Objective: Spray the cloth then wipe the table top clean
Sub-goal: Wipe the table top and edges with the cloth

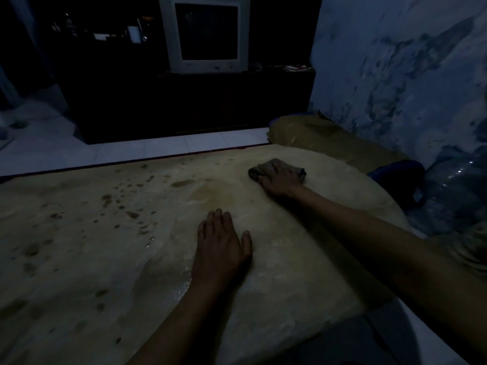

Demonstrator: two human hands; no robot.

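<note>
**Tan table top, dark cloth under the right hand**

Tan and dimly lit, the table top is filling most of the head view, its surface carrying scattered dark spots and smears on the left half and toward the far edge. A paler, cleaner-looking patch is lying around the middle and right.

The right hand is reaching out toward the far right part of the table and is pressing down on a crumpled dark cloth. Its fingers are lying over the cloth, curled somewhat onto it, with cloth showing on both sides of the hand; how tightly they are gripping is hard to tell in the low light.

The left hand is resting palm down on the table nearer the person, well apart from the cloth. Its fingers are stretched out flat and close together, thumb slightly apart, holding nothing.

Beyond the table's far edge, a pale tiled floor is showing, and behind it a dark cabinet is bearing an old white monitor with a dark screen. At the right, a large clear plastic water bottle is lying against a stained bluish wall, beside a brownish cushion. No spray bottle is identifiable in the gloom.
</note>
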